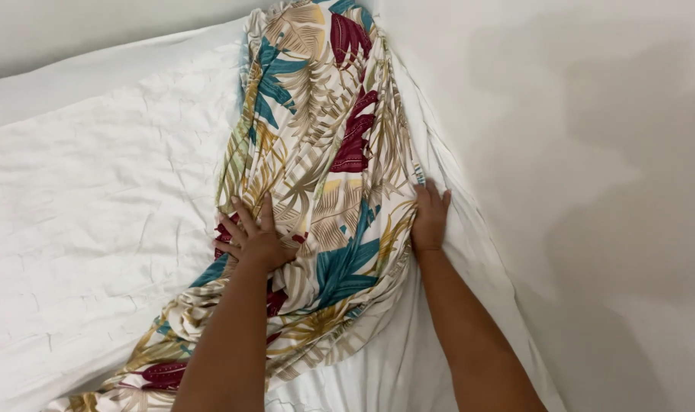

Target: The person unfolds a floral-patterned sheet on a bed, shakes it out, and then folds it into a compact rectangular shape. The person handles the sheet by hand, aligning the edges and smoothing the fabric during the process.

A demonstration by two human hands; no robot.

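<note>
You get bright, even, soft light and sharp focus throughout. A faint grey shadow falls across the wall [591,191] on your right.

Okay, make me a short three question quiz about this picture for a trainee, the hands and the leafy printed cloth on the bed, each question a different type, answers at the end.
1. True or false: the left hand lies flat on the printed cloth with its fingers spread.
2. Where is the right hand?
A. In the air above the bed
B. At the right edge of the printed cloth, beside the white sheet
C. Flat against the wall
3. Fill in: the leaves on the cloth are tan, teal and dark ____.

Key
1. True.
2. B.
3. Red.
</note>
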